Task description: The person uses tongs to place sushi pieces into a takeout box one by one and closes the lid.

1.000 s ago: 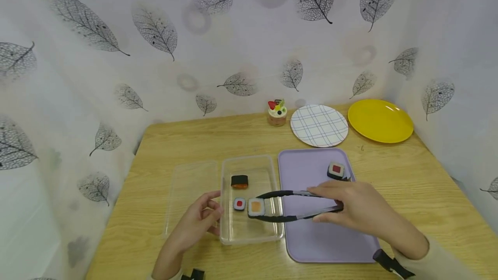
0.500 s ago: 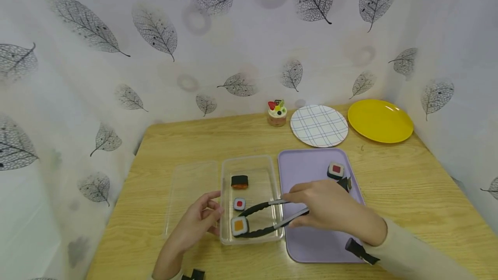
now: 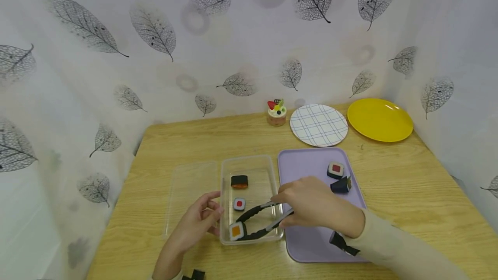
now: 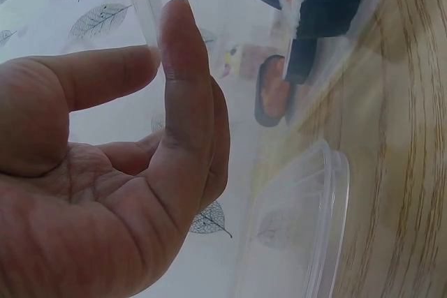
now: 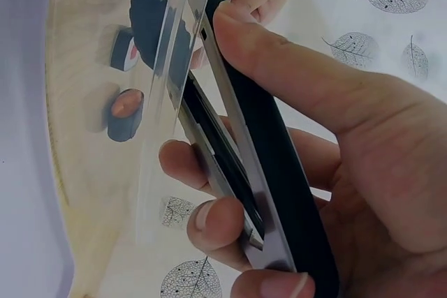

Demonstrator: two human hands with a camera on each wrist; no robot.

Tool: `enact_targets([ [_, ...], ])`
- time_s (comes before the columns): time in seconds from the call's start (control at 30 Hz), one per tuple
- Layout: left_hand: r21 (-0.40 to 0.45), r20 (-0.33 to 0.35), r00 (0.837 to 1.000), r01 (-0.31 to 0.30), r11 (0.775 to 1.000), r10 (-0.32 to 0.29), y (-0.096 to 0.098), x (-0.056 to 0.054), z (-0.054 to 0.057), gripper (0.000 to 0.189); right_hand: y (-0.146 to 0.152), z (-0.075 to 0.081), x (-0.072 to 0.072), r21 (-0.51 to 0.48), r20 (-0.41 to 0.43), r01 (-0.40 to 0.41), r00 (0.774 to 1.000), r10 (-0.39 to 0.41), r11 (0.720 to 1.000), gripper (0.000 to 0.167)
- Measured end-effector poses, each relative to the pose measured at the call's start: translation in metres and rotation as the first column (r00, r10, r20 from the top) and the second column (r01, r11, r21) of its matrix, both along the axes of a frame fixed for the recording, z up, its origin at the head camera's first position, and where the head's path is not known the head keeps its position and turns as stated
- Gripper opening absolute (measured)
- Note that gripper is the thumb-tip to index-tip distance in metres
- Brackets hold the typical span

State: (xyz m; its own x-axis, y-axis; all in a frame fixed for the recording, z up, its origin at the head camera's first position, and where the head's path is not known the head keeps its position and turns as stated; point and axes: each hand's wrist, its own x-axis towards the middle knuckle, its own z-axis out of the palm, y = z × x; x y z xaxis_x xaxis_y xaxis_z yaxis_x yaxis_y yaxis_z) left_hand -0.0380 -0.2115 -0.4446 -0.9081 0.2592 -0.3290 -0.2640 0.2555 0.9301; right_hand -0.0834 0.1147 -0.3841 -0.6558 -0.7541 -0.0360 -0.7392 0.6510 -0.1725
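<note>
My right hand grips black-and-silver tongs between thumb and fingers. Between the tong tips is a toy sushi roll with an orange centre, in the near left corner of a clear plastic box; whether it touches the floor there I cannot tell. Behind it in the box lie a small red-centred roll and a black-wrapped orange piece. My left hand is at the box's left wall, the rim between thumb and index finger.
On the right, a lilac tray bears a red-centred roll and a black cone-shaped roll. A clear lid lies left of the box. Behind are a toy cupcake, a checked plate and a yellow plate.
My right hand has moved left and slightly nearer, carrying the orange-centred roll in the tongs from mid-box into the near left corner. The left hand stays put.
</note>
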Motion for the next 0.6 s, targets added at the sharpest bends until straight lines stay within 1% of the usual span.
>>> enact_targets([
  [0.17,-0.007,-0.001,1.0,-0.003,1.0,0.003,0.001,0.001,0.002,0.059,-0.001,0.002,0.0,0.001,0.007,0.001,1.0,-0.002,1.0,0.054],
  [0.33,-0.007,-0.001,1.0,-0.004,1.0,0.004,0.0,0.001,0.001,0.059,0.001,0.004,0.001,-0.017,0.008,-0.006,1.0,0.006,1.0,0.054],
  [0.6,-0.004,0.0,1.0,-0.003,1.0,0.003,0.0,0.0,-0.002,0.059,0.014,0.007,0.002,-0.088,0.049,0.028,0.999,-0.024,0.996,0.057],
])
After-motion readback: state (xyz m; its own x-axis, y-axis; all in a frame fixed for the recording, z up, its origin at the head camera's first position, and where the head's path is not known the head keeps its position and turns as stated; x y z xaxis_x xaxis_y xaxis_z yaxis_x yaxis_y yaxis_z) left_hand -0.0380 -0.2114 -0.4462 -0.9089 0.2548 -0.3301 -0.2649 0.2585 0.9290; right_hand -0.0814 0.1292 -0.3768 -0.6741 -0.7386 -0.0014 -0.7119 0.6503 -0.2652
